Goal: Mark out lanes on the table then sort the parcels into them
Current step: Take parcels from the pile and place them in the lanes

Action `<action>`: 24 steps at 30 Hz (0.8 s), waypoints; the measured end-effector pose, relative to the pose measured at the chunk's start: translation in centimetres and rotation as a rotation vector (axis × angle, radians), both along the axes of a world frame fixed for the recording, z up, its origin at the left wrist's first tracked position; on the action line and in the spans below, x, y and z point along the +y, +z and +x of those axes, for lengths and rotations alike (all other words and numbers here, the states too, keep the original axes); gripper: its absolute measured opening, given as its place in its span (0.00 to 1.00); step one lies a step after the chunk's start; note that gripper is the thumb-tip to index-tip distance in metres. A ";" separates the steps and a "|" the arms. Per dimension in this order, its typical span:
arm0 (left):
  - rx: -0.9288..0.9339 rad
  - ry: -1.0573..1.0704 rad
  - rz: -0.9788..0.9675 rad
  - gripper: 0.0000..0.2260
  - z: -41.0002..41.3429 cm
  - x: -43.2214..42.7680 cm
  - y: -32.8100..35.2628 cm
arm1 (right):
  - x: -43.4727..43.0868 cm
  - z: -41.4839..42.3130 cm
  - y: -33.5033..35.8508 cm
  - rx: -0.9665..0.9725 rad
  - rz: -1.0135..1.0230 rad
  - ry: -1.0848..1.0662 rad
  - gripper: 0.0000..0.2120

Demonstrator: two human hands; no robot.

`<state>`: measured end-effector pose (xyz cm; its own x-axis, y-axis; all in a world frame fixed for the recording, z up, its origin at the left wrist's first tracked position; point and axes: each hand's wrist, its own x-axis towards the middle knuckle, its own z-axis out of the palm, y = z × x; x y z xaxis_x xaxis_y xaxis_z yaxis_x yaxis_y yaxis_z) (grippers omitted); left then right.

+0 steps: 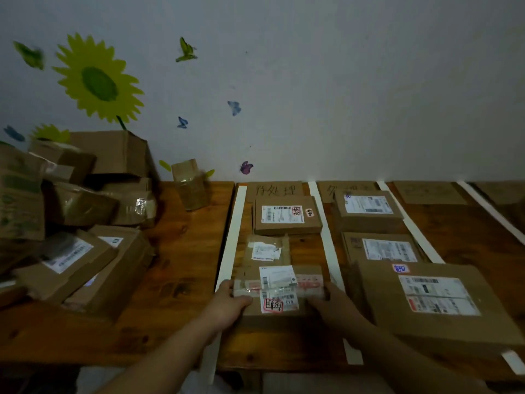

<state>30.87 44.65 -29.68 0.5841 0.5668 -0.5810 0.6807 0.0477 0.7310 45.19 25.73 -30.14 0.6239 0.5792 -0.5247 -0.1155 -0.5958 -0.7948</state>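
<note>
1. The left hand (227,304) grips the left end of a flat taped parcel (279,291), with the thumb on top and the fingers curled around the edge.
2. The right hand (331,301) grips the right end of the same parcel, so the parcel sits between the two hands, on the wooden table (176,280) near its front edge.
3. This parcel carries white labels and a red-framed sticker on its top. It lies in the lane between two white tape strips: the left strip (231,243) runs just beside the left hand, and the second strip (326,240) passes just beside the right hand.
4. Beyond the hands, in the same lane, lies a small parcel (268,250) touching the held one, then a box with a label (287,216), and at the far end a cardboard sign (274,190) with handwritten characters.
5. To the right of the right hand, across the second strip, a large flat box (431,305) lies close to the front edge. Two smaller boxes (366,210) lie behind it in that lane.
6. Further right, a third strip (409,221) and a fourth strip (491,210) mark more lanes.
7. Well to the left of the left hand, a pile of unsorted boxes (74,223) stands against the wall (341,95).
</note>
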 end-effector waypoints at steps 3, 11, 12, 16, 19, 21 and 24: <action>0.032 -0.023 0.035 0.19 0.2 -0.5 -1.8 | -0.3 -0.2 -2.4 -0.020 -0.035 0.003 0.16; 0.080 -0.128 0.137 0.21 1.4 -0.4 -2.5 | 0.8 0.0 -3.8 -0.218 -0.128 -0.037 0.35; 0.081 -0.120 0.128 0.23 1.5 -0.1 -1.9 | 1.1 0.4 -3.4 -0.273 -0.148 -0.023 0.38; 0.094 -0.013 0.234 0.28 0.2 3.3 1.6 | 5.0 2.2 0.0 -0.453 -0.018 0.109 0.22; 0.079 0.056 0.337 0.31 -2.9 7.1 5.2 | 9.3 1.9 3.1 -0.477 0.062 0.201 0.25; 0.029 0.114 0.378 0.30 -5.8 9.2 7.7 | 12.3 0.7 5.2 -0.507 0.076 0.297 0.25; -0.022 0.252 0.449 0.29 -11.0 11.7 11.2 | 17.0 -2.3 8.4 -0.524 0.117 0.424 0.25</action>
<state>19.89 56.35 -18.47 0.4068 0.8823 -0.2369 0.6728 -0.1139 0.7310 42.85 42.70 -21.77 0.4855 0.8639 -0.1340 0.5264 -0.4112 -0.7442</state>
